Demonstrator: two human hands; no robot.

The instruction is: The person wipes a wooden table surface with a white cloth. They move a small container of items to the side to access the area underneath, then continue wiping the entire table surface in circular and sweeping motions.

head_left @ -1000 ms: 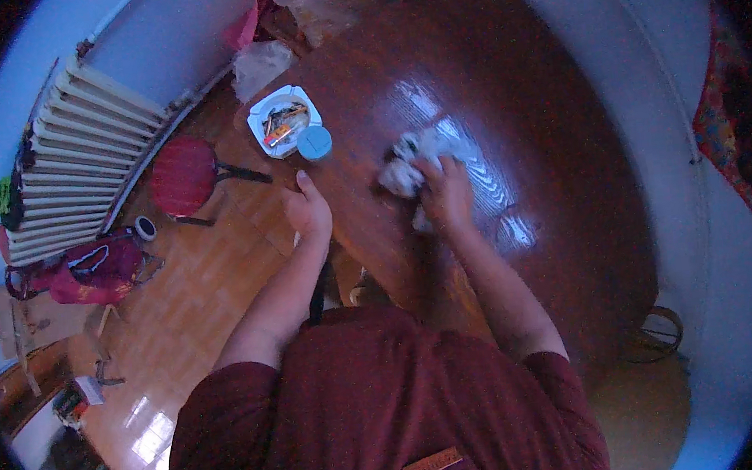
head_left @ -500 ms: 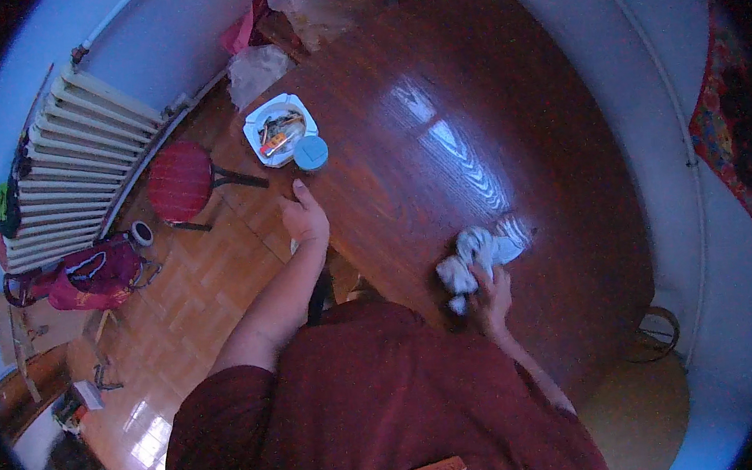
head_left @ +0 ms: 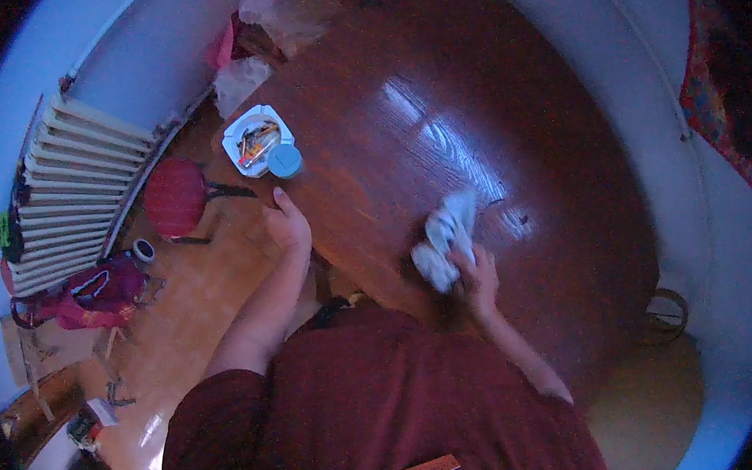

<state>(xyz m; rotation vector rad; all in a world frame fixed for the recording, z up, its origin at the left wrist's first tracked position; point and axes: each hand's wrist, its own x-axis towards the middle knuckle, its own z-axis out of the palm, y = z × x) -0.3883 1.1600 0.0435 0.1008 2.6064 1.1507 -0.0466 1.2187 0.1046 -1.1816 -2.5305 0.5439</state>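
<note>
My right hand (head_left: pixel 476 271) presses a crumpled white cloth (head_left: pixel 443 235) onto the dark brown wooden table (head_left: pixel 507 101), near the table's front edge. My left hand (head_left: pixel 287 227) rests on the table's left edge with the fingers together and holds nothing. A white square dish (head_left: pixel 255 139) with small items in it and a round light-blue lid (head_left: pixel 284 160) sit on the table beyond my left hand.
A red round stool (head_left: pixel 174 196) stands on the wooden floor left of the table. A white slatted rack (head_left: pixel 67 184) leans by the wall at far left, with a pink bag (head_left: pixel 89 293) below it. Plastic bags (head_left: pixel 283 8) lie at the table's far end.
My right hand with the cloth swept from the middle of the table toward the front right edge, then moved back a little to the left. My left hand stayed on the edge.
</note>
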